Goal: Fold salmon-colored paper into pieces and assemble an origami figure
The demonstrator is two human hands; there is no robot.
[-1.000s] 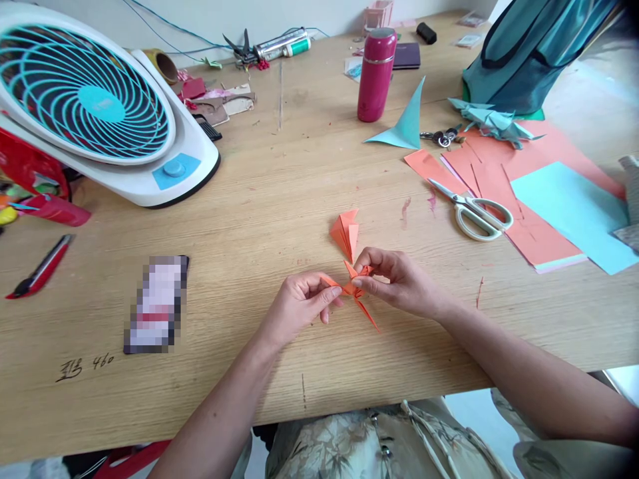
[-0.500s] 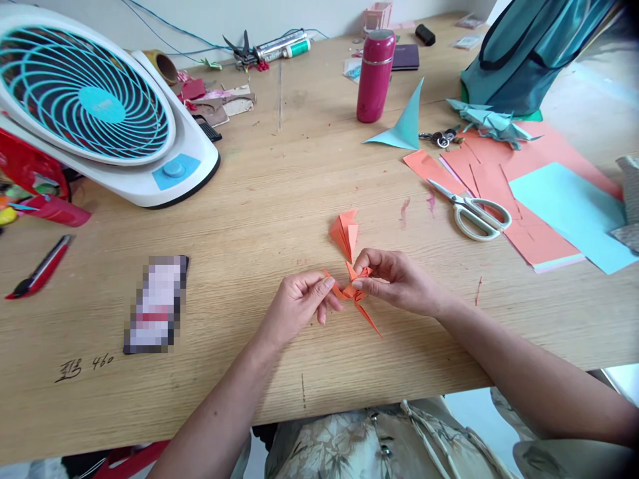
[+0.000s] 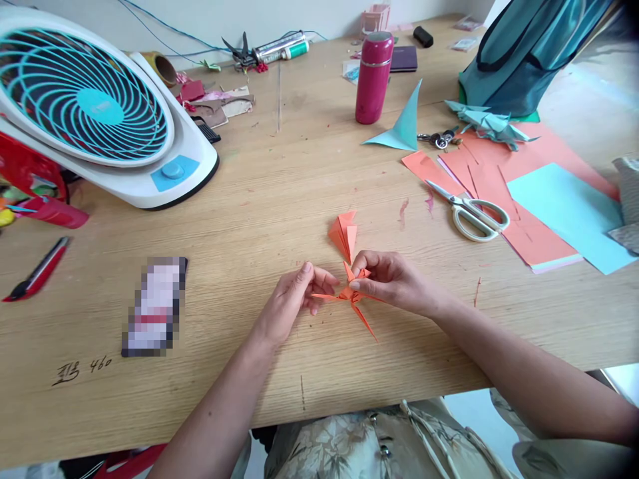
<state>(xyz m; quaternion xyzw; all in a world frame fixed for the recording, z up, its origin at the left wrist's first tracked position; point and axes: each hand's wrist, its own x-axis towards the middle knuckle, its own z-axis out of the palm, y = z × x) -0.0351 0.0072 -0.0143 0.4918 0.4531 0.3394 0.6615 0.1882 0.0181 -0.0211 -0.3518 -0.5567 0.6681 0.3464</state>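
An orange folded-paper figure (image 3: 348,293) with several thin pointed limbs is pinched between the thumb and fingers of my right hand (image 3: 392,283). Part of the figure is hidden behind those fingers. My left hand (image 3: 294,296) is at the figure's left side, thumb raised and fingers apart, with one thin limb reaching out in front of its fingers. Whether those fingers touch the limb I cannot tell. Just beyond the figure lies a fan-shaped orange folded piece (image 3: 343,234), its narrow end near my right fingertips.
White-handled scissors (image 3: 479,219) lie on orange paper sheets (image 3: 542,243) at the right. A teal folded-paper creature (image 3: 492,126) rests behind them. A magenta bottle (image 3: 373,80) stands at the back. On the left are a fan (image 3: 184,169), a blurred-out phone (image 3: 154,306) and a red cutter (image 3: 37,269).
My left hand has let go of the left limb; its thumb has lifted and its fingers have spread. That limb now points straight left. My right hand keeps its pinch.
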